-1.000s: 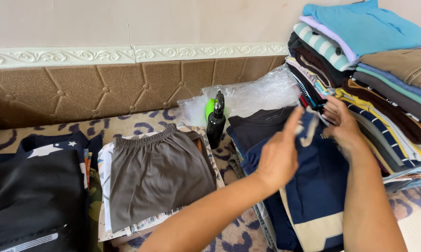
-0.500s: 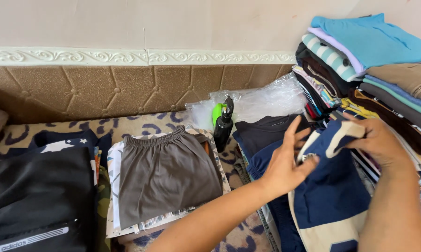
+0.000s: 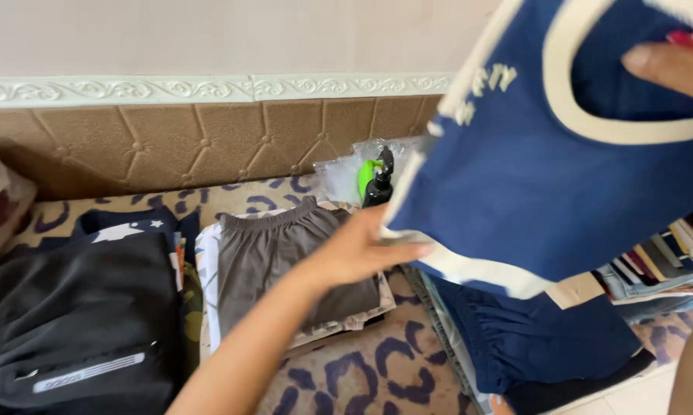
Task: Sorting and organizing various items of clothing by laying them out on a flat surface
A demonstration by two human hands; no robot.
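A navy sleeveless top with cream trim (image 3: 546,161) hangs lifted in the air at the right of the view, held between two bare hands above a patterned bed cover (image 3: 362,369). The right hand (image 3: 673,65) pinches the garment at its cream-edged neckline near the top corner, fingers (image 3: 654,58) closed on the cloth, though most of that hand is cut off by the frame. The left hand (image 3: 362,250) reaches in from below and grips the lower left hem of the top, its fingers (image 3: 408,250) curled under the cream band. Directly beneath those left fingers lies a folded pair of grey shorts (image 3: 277,257) with an elastic waistband, resting on a small pile of folded clothes. Just beyond the left fingertips, toward the padded brown wall panel (image 3: 170,146), stands a dark pump bottle (image 3: 379,184) beside a green object and crumpled clear plastic bags (image 3: 339,173). Under the hanging top, below the right hand's fingers, sits more folded navy clothing (image 3: 531,338), and a stack of striped folded garments (image 3: 669,261) shows at the right edge. Well away from the fingers, at far left, rests a black garment with a pale stripe (image 3: 77,330).
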